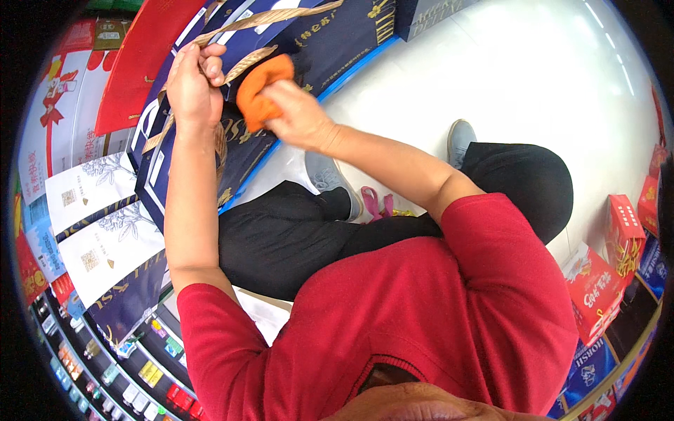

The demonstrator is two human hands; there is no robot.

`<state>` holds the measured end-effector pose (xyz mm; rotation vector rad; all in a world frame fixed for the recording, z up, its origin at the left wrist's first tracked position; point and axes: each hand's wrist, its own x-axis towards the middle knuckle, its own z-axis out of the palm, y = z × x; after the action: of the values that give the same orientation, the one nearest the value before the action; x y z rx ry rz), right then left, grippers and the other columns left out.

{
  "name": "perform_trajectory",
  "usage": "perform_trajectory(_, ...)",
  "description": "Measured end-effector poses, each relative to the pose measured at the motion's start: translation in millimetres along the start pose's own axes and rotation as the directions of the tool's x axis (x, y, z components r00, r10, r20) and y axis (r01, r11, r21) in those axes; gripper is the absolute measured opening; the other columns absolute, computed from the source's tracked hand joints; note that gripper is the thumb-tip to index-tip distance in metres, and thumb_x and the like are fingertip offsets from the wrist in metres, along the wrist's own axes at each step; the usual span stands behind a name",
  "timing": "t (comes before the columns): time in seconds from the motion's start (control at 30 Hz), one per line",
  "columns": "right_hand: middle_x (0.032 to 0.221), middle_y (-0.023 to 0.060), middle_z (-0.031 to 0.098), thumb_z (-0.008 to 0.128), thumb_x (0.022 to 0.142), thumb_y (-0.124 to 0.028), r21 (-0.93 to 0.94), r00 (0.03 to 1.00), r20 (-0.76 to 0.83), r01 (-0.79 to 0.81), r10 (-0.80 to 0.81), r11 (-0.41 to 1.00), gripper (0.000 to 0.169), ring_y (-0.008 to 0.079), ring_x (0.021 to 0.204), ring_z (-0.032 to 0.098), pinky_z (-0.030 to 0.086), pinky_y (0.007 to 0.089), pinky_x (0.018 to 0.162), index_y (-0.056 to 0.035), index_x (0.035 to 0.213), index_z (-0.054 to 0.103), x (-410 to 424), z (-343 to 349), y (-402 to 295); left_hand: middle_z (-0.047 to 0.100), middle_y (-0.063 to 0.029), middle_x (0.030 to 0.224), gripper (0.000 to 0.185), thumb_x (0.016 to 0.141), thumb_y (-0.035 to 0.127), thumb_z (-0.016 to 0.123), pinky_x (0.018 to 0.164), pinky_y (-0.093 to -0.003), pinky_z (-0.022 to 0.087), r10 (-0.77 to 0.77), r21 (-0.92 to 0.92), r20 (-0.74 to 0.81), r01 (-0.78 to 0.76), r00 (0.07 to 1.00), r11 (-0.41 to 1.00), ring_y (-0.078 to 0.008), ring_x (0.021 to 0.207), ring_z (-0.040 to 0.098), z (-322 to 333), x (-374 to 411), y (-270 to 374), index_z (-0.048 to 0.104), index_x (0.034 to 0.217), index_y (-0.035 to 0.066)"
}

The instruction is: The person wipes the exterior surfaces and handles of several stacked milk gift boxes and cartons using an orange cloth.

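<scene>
My left hand (195,87) is at the upper left, its fingers curled around a tan woven ribbon handle (263,20) of the dark blue gift boxes with gold lettering. In my right hand (303,113), which is slightly blurred, I hold a bunched orange cloth (251,94). The cloth is close to the side of a dark blue box (337,50); whether it touches the box I cannot tell. A second tan handle (250,63) passes between my two hands. Several of these boxes stand in a row, with blue edging along the floor.
A red box or bag (139,68) stands behind the blue boxes. White-topped boxes with flower drawings (113,242) are beside my left arm. Shelves of small goods (110,371) lie at lower left. Red gift boxes (595,292) stand at right on the pale floor (526,79).
</scene>
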<state>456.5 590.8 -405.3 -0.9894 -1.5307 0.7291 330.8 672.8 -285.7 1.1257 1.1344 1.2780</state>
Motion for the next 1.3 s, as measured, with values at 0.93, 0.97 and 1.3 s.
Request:
perform_trajectory(0.93, 0.103, 0.0122, 0.067, 0.069, 0.081, -0.013, 0.005, 0.881, 0.069, -0.470, 0.469, 0.883, 0.034, 0.0216, 0.095, 0.064, 0.048, 0.0309, 0.084, -0.0014, 0.111, 0.059, -14.2, -9.8, 45.0, 0.065, -0.0144, 0.098, 0.022, 0.100, 0.013, 0.041, 0.083, -0.0345, 0.052, 0.086, 0.055, 0.133, -0.094, 0.987, 0.994, -0.0206, 0.089, 0.064, -28.0, -39.9, -13.2, 0.054, 0.110, -0.002)
perform_trajectory(0.97, 0.106, 0.0137, 0.066, 0.066, 0.083, -0.009, 0.037, 0.860, 0.064, -0.508, 0.506, 0.860, 0.034, 0.0225, 0.096, 0.063, 0.049, 0.0310, 0.086, -0.0003, 0.115, 0.057, -19.8, -12.2, 52.0, 0.064, -0.0141, 0.099, 0.021, 0.099, 0.012, 0.042, 0.085, -0.0347, 0.051, 0.089, 0.079, 0.139, -0.101, 0.986, 0.992, -0.0207, 0.091, 0.064, -31.4, -44.7, -12.0, 0.054, 0.110, -0.002)
perform_trajectory(1.3, 0.105, 0.0084, 0.064, 0.062, 0.088, -0.004, 0.547, 0.734, 0.320, -0.659, 0.598, 0.516, 0.028, 0.0169, 0.096, 0.061, 0.049, 0.0298, 0.087, 0.0000, 0.115, 0.054, -23.5, 11.3, 34.6, 0.064, -0.0082, 0.112, 0.023, 0.097, 0.018, 0.052, 0.089, -0.0280, 0.047, 0.204, 0.463, 0.044, -0.201, 0.978, 0.863, -0.0149, 0.104, 0.061, -77.8, -81.7, 18.3, 0.061, 0.110, 0.001)
